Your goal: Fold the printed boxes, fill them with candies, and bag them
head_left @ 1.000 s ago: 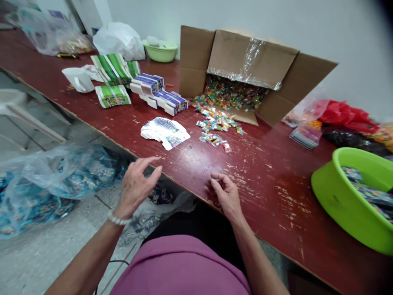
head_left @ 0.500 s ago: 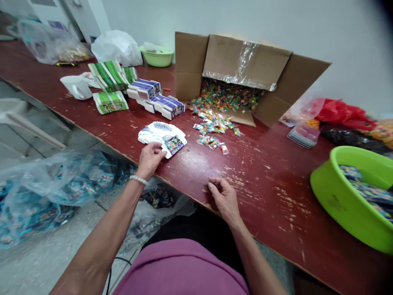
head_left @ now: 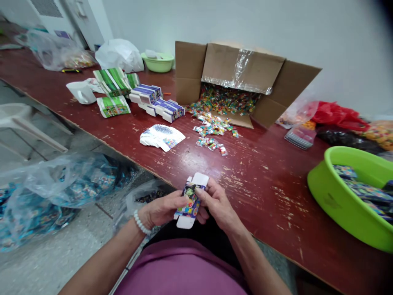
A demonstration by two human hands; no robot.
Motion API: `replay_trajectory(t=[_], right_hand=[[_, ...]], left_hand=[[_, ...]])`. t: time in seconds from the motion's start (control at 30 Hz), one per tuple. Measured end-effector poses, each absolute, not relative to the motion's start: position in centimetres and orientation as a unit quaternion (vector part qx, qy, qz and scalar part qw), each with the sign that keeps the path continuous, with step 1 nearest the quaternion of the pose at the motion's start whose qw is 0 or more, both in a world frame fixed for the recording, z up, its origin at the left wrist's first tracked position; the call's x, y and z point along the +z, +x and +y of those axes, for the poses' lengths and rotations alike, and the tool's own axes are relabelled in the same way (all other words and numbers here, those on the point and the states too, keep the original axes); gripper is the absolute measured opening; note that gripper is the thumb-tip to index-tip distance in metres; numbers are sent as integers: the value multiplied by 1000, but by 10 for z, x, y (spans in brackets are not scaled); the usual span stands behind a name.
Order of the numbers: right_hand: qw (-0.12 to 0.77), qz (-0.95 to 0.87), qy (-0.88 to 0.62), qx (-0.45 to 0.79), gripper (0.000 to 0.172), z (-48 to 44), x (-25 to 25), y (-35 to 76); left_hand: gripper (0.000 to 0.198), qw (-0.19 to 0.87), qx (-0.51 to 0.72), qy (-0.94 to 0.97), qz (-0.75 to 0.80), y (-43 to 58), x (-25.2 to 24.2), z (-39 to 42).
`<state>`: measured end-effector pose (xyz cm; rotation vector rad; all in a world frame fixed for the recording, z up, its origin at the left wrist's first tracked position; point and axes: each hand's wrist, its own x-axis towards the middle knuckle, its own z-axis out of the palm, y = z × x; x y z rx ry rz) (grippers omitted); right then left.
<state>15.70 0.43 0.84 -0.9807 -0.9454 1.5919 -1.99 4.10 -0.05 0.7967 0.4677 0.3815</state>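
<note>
Between my two hands, over the table's front edge, is a small printed candy box [head_left: 190,200] with white flaps sticking out at both ends. My left hand [head_left: 166,208], with a beaded bracelet at the wrist, grips its left side. On the right side my right hand [head_left: 216,200] pinches it, thumb on the printed face and some fingers behind. Beyond them a fanned stack of flat white boxes [head_left: 161,136] lies on the red table [head_left: 245,172]. Small wrapped candies [head_left: 211,144] lie loose to the right of that stack.
An open cardboard carton [head_left: 245,69] on its side spills wrapped candies at the back. Bundled purple boxes [head_left: 168,110] and green boxes [head_left: 113,105] sit at left, near a white mug [head_left: 82,93]. A green basin [head_left: 340,196] holds filled packs at right. Plastic bags [head_left: 73,184] lie on the floor.
My left hand has brought a box from the stack back toward my body and opened it out from flat. My right hand has closed on its other side.
</note>
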Motion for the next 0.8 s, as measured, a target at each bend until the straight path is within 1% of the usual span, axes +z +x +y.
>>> replay_trajectory(t=[0.07,0.13,0.3,0.37,0.43,0.53,0.6,0.7,0.73,0.8], right_hand=[[465,-418,-393,675,35,1,13,156],[457,-427,-386,678,36,-1,16,155],[515,-394,-373,663,43,-2,18,155],[533,-382,-375,655,43,-2,19,154],[541,-372,-383,650,40,-3,19,153],[539,-362,-397,649,28,-4,15,152],[548,-367,-434,614,23,-3,11,153],[567,-393,-507,517,21,0,5,159],[569,-400,-521,494,21,1,4,161],[575,-402,-528,479,23,3,2,164]], left_hand=[[53,896,186,352,195,-11,0,39],[53,893,213,341,203,-5,0,36],[46,837,249,402,275,-2,7,32],[43,818,262,411,305,-1,10,31],[39,799,279,418,331,2,9,29],[35,779,290,425,359,5,4,28],[33,762,289,445,371,6,1,30],[30,729,302,482,381,4,3,34],[33,718,318,485,384,3,5,34],[46,699,362,474,395,2,8,33]])
